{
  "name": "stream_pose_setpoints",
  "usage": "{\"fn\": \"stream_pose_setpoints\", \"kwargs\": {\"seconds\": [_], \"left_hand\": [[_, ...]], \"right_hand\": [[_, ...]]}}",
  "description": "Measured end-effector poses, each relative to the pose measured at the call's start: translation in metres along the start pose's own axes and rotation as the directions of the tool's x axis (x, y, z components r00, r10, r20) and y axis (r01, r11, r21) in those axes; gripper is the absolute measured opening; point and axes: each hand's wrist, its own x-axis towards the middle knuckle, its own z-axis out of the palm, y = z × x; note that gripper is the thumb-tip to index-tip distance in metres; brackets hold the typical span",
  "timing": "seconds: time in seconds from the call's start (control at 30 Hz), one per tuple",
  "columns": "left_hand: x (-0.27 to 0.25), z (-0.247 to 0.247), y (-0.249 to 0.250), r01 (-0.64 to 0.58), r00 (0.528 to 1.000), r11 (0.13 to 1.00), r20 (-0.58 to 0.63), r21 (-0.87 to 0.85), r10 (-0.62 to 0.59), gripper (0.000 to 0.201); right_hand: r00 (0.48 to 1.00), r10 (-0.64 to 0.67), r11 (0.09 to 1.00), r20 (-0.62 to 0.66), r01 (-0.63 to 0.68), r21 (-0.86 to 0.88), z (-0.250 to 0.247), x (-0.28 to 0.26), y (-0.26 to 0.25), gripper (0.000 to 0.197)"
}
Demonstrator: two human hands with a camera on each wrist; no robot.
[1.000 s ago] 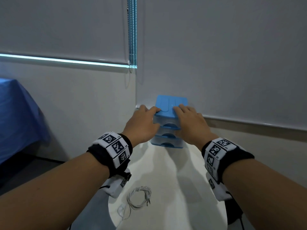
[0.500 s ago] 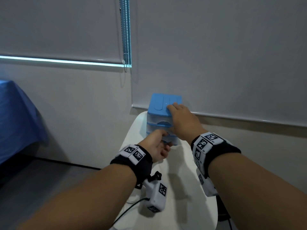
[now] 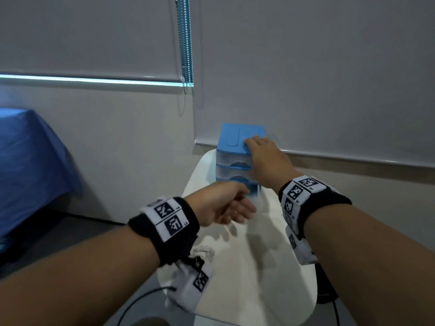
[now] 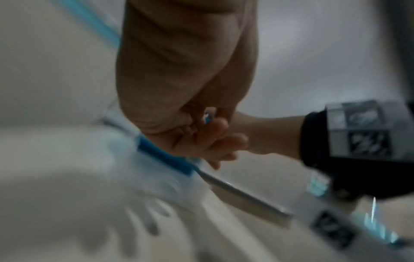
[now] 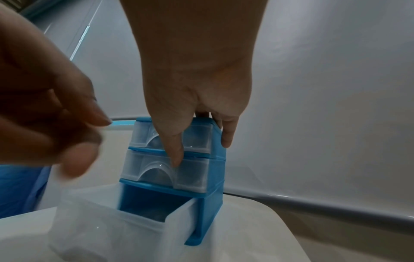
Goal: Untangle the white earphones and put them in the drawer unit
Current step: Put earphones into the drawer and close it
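Grey roller blinds [image 3: 306,67] and a bead chain [image 3: 186,43] back a white round table [image 3: 259,267] with a blue cloth [image 3: 28,165] off to the left. Blue drawer unit [image 3: 237,137] sits at the table's far edge against the blind. Right hand [image 3: 266,158] rests on the unit's top, fingers flat on the lid, thumb down over the clear drawer fronts; it clasps the unit's top right corner in the right wrist view [image 5: 201,99], same place as half a second ago. Bottom drawer [image 5: 125,230] is now pulled well out onto the table, its slot showing dark blue inside; half a second ago it was only just being tugged, and a second ago all three drawers were shut with both hands on the unit. Upper two drawers shut. Left hand [image 3: 221,205] has drawn back toward the person, fingers curled at the drawer's front edge, motion-blurred; cannot tell if it actually grips the drawer front or has let go. Left wrist view too blurred to settle it. White earphones [image 3: 204,251] lie in a loose coil on the near part of the table, mostly hidden under the left wrist, well apart from the drawer, untouched.
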Motion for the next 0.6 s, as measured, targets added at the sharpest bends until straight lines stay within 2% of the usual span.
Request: {"fn": "stream_pose_setpoints", "kwargs": {"seconds": [0.03,0.07,0.1,0.13,0.17,0.2,0.23,0.3,0.4,0.47,0.53,0.6], "left_hand": [[0.001,-0.007,0.002,-0.116,0.99,0.979,-0.06,0.167,0.127,0.029],[0.004,-0.014,0.005,-0.218,0.958,0.9,-0.093,0.377,0.271,0.021],[0.006,-0.022,0.006,-0.271,0.918,0.753,-0.073,0.599,0.389,0.016],[0.008,-0.029,0.005,-0.258,0.905,0.57,-0.012,0.78,0.426,0.02],[0.012,-0.035,0.002,-0.22,0.916,0.399,0.049,0.89,0.398,0.026],[0.016,-0.041,-0.001,-0.193,0.933,0.292,0.084,0.937,0.349,0.028],[0.019,-0.045,-0.005,-0.194,0.938,0.243,0.107,0.95,0.329,0.022],[0.021,-0.048,-0.013,-0.249,0.917,0.239,0.149,0.939,0.37,0.004],[0.023,-0.047,-0.024,-0.308,0.893,0.223,0.201,0.925,0.402,0.015],[0.02,-0.046,-0.026,-0.329,0.89,0.196,0.235,0.924,0.391,0.013],[0.013,-0.049,-0.02,-0.344,0.886,0.213,0.242,0.914,0.396,0.009],[0.007,-0.055,-0.008,-0.35,0.845,0.251,0.188,0.903,0.501,0.009]], "right_hand": [[1.0,0.002,1.0,0.005,-0.002,-0.002,-0.001,0.0,-0.001,0.071],[1.0,0.001,1.0,0.008,-0.001,-0.006,-0.002,0.0,-0.001,0.072],[1.0,-0.002,1.0,0.01,0.002,-0.006,-0.003,-0.001,0.0,0.072],[1.0,-0.003,1.0,0.01,0.003,-0.003,-0.003,-0.001,0.0,0.071],[1.0,-0.004,1.0,0.006,0.004,0.003,-0.003,-0.002,0.001,0.069],[1.0,-0.008,1.0,-0.002,0.008,0.007,-0.003,-0.003,0.001,0.066],[1.0,-0.011,1.0,-0.01,0.011,0.008,-0.002,-0.003,0.002,0.065],[1.0,-0.01,1.0,-0.022,0.01,0.004,-0.001,-0.002,0.004,0.063],[0.999,-0.019,1.0,-0.029,0.019,0.011,0.003,-0.002,0.006,0.062],[0.999,-0.029,0.999,-0.025,0.029,0.024,0.001,0.0,0.004,0.063],[0.999,-0.025,1.0,0.027,0.024,0.017,-0.004,0.0,0.003,0.066],[0.995,-0.009,0.997,0.103,0.017,-0.072,-0.01,-0.005,0.002,0.079]]}}
